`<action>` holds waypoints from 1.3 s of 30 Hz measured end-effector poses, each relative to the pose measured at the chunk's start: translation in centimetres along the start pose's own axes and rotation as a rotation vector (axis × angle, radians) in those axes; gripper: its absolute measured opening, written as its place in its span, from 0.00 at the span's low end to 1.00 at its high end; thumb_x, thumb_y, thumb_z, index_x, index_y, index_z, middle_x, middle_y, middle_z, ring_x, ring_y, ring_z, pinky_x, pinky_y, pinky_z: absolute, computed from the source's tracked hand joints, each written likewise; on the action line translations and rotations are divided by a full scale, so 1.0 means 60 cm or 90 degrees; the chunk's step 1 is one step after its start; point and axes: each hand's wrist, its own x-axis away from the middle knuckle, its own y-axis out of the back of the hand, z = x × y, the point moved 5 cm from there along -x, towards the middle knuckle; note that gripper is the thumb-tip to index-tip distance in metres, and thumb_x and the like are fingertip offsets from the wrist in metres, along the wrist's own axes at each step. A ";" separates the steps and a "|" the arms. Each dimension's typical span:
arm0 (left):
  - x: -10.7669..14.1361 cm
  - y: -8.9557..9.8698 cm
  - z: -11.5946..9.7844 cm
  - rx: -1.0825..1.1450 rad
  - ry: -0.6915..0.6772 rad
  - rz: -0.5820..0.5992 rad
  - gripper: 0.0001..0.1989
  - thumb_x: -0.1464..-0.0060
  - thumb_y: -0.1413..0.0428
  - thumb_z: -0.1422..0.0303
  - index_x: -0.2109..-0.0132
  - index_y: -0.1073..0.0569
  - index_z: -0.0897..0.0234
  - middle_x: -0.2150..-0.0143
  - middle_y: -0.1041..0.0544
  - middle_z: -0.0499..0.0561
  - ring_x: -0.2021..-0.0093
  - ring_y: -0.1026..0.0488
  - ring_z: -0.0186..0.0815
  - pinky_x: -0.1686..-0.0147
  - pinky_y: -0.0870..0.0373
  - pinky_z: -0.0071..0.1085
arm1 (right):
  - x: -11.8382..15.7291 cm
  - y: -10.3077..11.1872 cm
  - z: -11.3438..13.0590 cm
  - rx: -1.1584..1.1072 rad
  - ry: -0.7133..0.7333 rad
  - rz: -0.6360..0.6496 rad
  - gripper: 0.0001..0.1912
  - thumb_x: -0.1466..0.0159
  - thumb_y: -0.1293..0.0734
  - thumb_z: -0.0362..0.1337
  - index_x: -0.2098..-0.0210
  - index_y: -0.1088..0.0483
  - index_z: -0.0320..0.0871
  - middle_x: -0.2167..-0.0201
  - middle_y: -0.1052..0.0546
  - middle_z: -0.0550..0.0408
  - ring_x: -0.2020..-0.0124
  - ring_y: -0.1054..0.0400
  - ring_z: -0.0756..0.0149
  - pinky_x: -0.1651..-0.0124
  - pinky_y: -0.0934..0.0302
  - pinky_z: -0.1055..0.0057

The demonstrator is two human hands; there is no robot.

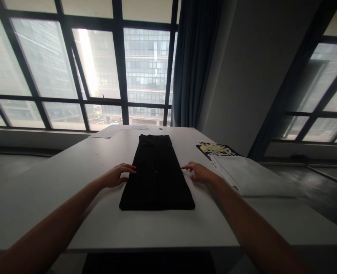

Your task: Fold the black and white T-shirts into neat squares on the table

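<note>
A black garment (157, 177), which looks like folded trousers, lies flat on the white table, its narrower banded end away from me. My left hand (117, 176) is at its left edge, fingertips touching the cloth and fingers apart. On the other side, my right hand (199, 172) rests beside the right edge with the index finger stretched toward the cloth and the other fingers loosely bent. Neither hand grips anything. A small reddish mark (156, 171) shows near the middle of the garment.
On the right of the white table (100, 224) lies folded white cloth or sheeting (259, 177), with a black, white and yellow printed item (218, 149) behind it. Papers (107, 131) lie at the far left. Windows and a dark curtain (195, 64) stand beyond the table.
</note>
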 end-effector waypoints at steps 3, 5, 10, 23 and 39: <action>-0.008 -0.019 -0.002 -0.031 -0.033 -0.011 0.14 0.41 0.48 0.66 0.52 0.21 0.54 0.40 0.26 0.51 0.38 0.34 0.44 0.37 0.40 0.47 | -0.002 -0.011 0.019 -0.039 0.070 0.011 0.27 0.50 0.29 0.25 0.50 0.23 0.48 0.46 0.28 0.49 0.45 0.32 0.55 0.41 0.39 0.61; -0.010 -0.022 -0.005 -0.042 -0.052 -0.025 0.13 0.41 0.49 0.66 0.55 0.20 0.55 0.42 0.24 0.51 0.38 0.34 0.44 0.37 0.40 0.47 | 0.002 -0.016 0.038 -0.063 0.112 0.048 0.24 0.49 0.28 0.27 0.54 0.21 0.50 0.42 0.30 0.50 0.40 0.37 0.54 0.37 0.43 0.57; -0.007 -0.006 -0.013 -0.008 -0.094 -0.036 0.13 0.39 0.49 0.66 0.54 0.20 0.55 0.47 0.21 0.51 0.39 0.32 0.43 0.37 0.40 0.45 | 0.013 -0.016 0.065 -0.110 0.162 0.126 0.20 0.49 0.31 0.25 0.60 0.19 0.48 0.45 0.25 0.52 0.38 0.38 0.55 0.35 0.45 0.58; -0.010 0.013 -0.022 0.449 0.128 -0.007 0.15 0.53 0.36 0.58 0.63 0.20 0.66 0.72 0.22 0.50 0.71 0.26 0.36 0.69 0.30 0.32 | -0.012 -0.003 0.044 -0.509 0.042 0.036 0.23 0.45 0.28 0.53 0.63 0.25 0.39 0.73 0.24 0.56 0.73 0.32 0.69 0.68 0.36 0.73; -0.019 -0.020 0.024 0.270 0.294 -0.139 0.28 0.59 0.38 0.52 0.54 0.22 0.66 0.77 0.27 0.45 0.80 0.35 0.31 0.77 0.39 0.29 | -0.053 -0.042 -0.017 -0.408 -0.117 -0.123 0.23 0.43 0.27 0.36 0.48 0.27 0.40 0.58 0.24 0.48 0.68 0.31 0.69 0.67 0.36 0.74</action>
